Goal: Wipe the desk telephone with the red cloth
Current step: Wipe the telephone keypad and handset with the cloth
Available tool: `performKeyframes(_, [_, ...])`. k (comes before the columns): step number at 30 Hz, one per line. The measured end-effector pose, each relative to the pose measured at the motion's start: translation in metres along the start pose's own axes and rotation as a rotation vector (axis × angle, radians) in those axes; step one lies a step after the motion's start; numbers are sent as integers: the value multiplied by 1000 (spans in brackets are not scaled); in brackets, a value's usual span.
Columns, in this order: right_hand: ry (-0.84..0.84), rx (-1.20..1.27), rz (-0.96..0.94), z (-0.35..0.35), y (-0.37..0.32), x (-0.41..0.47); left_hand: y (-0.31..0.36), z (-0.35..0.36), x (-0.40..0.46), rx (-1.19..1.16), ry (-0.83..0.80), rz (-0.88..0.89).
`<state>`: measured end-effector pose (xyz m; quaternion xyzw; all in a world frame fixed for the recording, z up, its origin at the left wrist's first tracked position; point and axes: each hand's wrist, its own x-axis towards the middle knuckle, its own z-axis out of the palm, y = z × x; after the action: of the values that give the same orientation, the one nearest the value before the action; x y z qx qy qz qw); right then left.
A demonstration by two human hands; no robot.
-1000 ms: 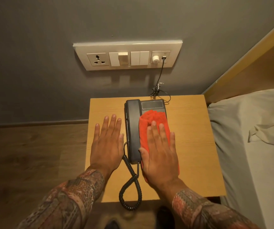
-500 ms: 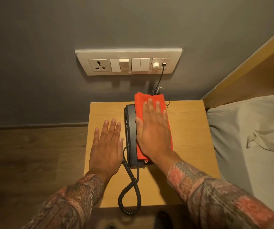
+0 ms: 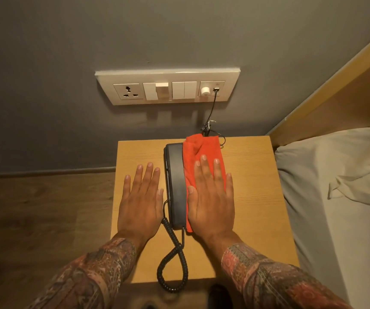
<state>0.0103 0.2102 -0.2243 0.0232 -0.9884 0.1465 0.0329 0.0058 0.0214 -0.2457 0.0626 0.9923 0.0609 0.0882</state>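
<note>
1. A person's right hand (image 3: 211, 197) lies flat, fingers straight and together, pressing a red cloth (image 3: 202, 150) onto the right side of a black desk telephone (image 3: 175, 186). This grip is an open palm that pins the cloth and does not clutch it.
2. The left hand (image 3: 140, 201) rests flat and empty on the tabletop (image 3: 257, 197), just beside the handset side of the phone.
3. The phone sits towards the back of a small square tabletop of pale wood grain, near a grey wall.
4. The wiping stroke over the keypad side looks to be in hand; the handset looks unwiped. The next move likely calls for sliding the cloth leftward under steady pressure.
5. The cloth is soft, folded and bunched at its far end. The phone is smooth, hard plastic. A coiled cord (image 3: 173, 264) loops off the tabletop's front edge.
</note>
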Motion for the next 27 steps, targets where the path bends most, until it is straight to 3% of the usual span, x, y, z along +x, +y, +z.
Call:
performKeyframes(13, [24,124,46,-27,-13,14,-1,1,-1,-19,13,0])
performKeyframes(19, [-142,96,-75,-32,-13,60,-2,2,-1,-19,25,5])
performKeyframes(27, [-58,30,-1,-22,-12,43,-2,3,-1,-16,15,2])
